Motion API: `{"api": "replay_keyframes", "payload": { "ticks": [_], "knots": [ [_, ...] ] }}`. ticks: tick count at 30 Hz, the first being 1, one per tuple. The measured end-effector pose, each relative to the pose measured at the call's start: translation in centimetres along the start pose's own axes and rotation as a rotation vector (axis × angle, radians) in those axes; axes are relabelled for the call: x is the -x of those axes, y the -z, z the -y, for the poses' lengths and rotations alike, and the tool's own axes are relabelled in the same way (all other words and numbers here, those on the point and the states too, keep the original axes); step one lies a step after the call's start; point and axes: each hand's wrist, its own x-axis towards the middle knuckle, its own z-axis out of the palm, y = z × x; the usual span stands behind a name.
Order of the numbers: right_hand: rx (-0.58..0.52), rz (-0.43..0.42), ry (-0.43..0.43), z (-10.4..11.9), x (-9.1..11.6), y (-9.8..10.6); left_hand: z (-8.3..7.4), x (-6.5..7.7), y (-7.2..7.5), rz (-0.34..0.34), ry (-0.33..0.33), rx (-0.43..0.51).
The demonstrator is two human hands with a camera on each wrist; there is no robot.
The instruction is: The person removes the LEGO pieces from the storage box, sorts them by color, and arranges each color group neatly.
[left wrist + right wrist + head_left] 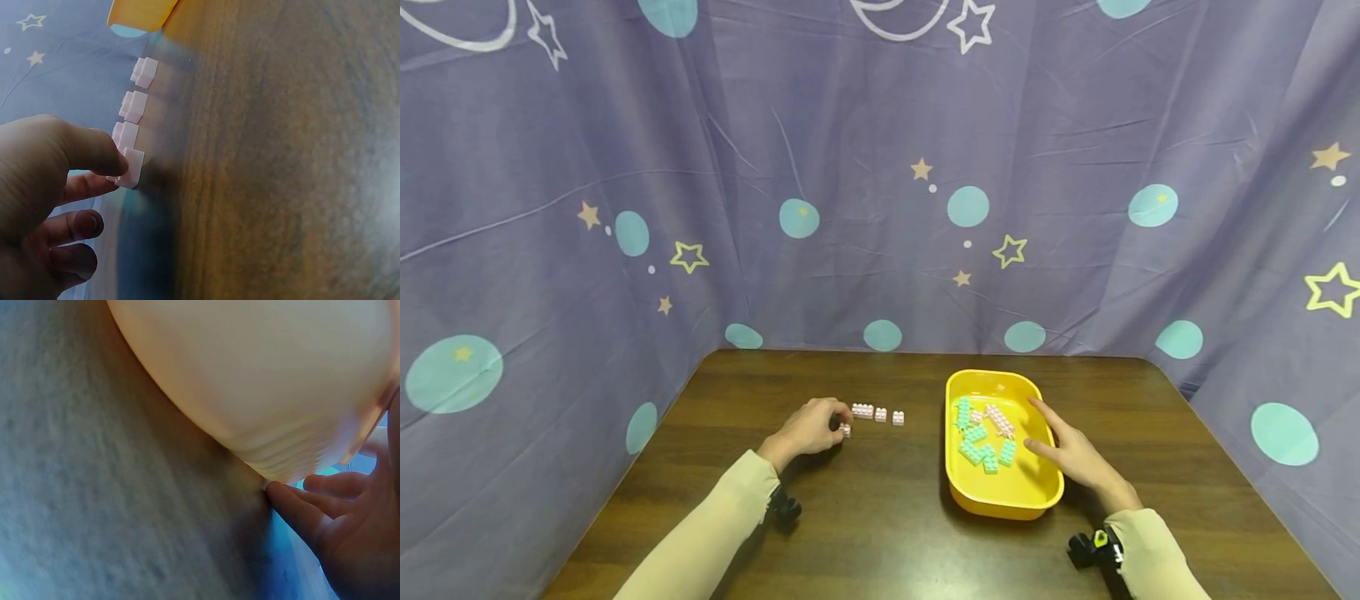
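Observation:
My left hand [808,427] pinches a small pink toy brick [133,169] between thumb and forefinger, at the tabletop. Beyond it stand a longer pink brick [862,411] and two small pink ones [881,414], spaced out in a row. Over on the right, a yellow plastic bin [1009,505] holds several green bricks [975,434] and some pink bricks [1000,420]. My right hand [1078,457] is at the bin's right side, fingers extended around its rim and gripping no brick. The right wrist view shows its fingers close against the bin's outer wall [262,381].
Everything stands on a dark wooden table [865,533]. A purple curtain [865,275] with stars and blue spots hangs behind the table and along its sides.

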Motion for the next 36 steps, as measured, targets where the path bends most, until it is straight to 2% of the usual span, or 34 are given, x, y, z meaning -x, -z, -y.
{"api": "replay_keyframes", "payload": {
  "ticks": [13,19,22,30,36],
  "knots": [
    [0.012,-0.004,0.001,-0.3,-0.2,0.0,-0.2,0.0,0.3,0.011,-0.013,-0.056],
    [0.016,-0.004,0.006,-0.3,-0.2,-0.1,-0.8,-0.2,1.2,0.003,0.003,-0.074],
    [0.008,-0.002,0.001,-0.3,-0.1,-0.1,-1.6,-0.6,1.6,-0.015,-0.012,-0.056],
    [0.012,0.002,-0.005,-0.3,-0.1,-0.1,-4.2,-2.7,2.2,-0.031,-0.110,-0.008],
    [0.014,-0.004,0.002,-0.2,-0.2,0.0,-6.7,-4.9,2.4,-0.022,-0.176,-0.050]
  ]
}}
